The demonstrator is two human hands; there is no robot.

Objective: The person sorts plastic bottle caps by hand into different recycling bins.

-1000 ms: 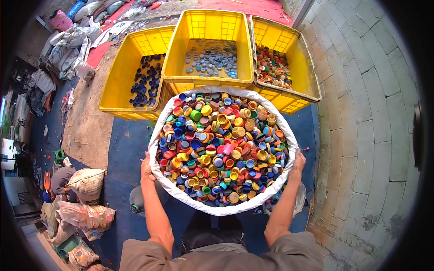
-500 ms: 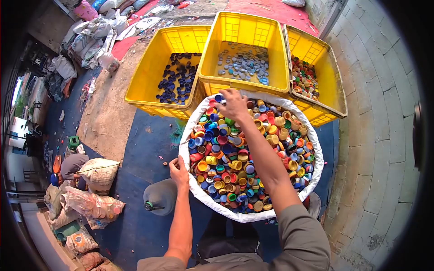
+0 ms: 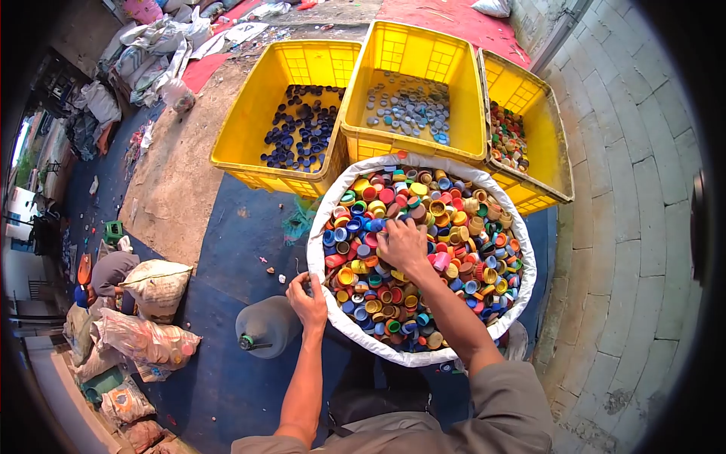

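Right hand (image 3: 402,246) half-curled into the plastic bottle caps (image 3: 454,255) inside that white cloth rim (image 3: 408,359), can't tell if it's got one, left hand (image 3: 308,303) bent beside the rim, grip unclear, so probably rummaging, which calls for a neat pinch.

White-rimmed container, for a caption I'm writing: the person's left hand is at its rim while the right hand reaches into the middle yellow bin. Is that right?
Not quite: the head view shows the right hand among the mixed caps in the white-rimmed container, not in the middle yellow bin. The left hand is at the rim, as you say.
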